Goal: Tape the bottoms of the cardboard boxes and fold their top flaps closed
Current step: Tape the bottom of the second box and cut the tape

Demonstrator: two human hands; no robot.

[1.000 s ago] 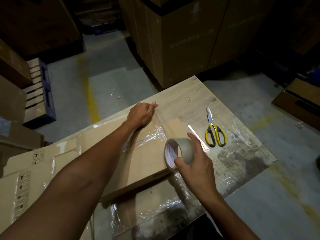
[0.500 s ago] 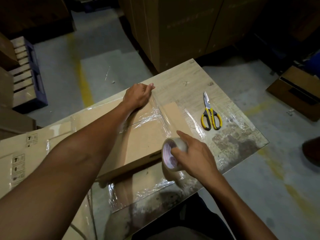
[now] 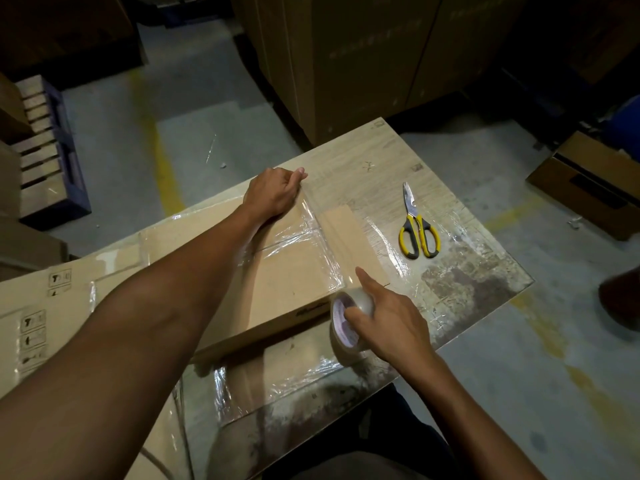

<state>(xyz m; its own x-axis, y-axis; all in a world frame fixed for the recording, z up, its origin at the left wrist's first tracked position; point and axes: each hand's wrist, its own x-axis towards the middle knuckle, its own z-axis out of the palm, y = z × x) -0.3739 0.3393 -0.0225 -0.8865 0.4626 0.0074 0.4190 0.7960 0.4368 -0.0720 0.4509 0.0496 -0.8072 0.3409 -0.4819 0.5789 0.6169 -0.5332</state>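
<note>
1. Head view: a flattened brown cardboard box (image 3: 294,271) is seen lying at frame centre on a pale wood-grain desk (image 3: 363,161).
2. The box's far edge, just above centre, is gripped by the left hand (image 3: 273,194), with the fingers curled over it.
3. A roll of clear packing tape (image 3: 343,323) is held by the right hand (image 3: 384,317) at the box's near right corner, with the index finger stretched out.
4. Yellow-handled scissors (image 3: 417,226) are laid on the desk right of centre, apart from the box.

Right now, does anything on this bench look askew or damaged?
Yes: the clear tape across the cardboard box is wrinkled and puckered beside the left hand, not flat. The right hand holds the tape roll.
</note>
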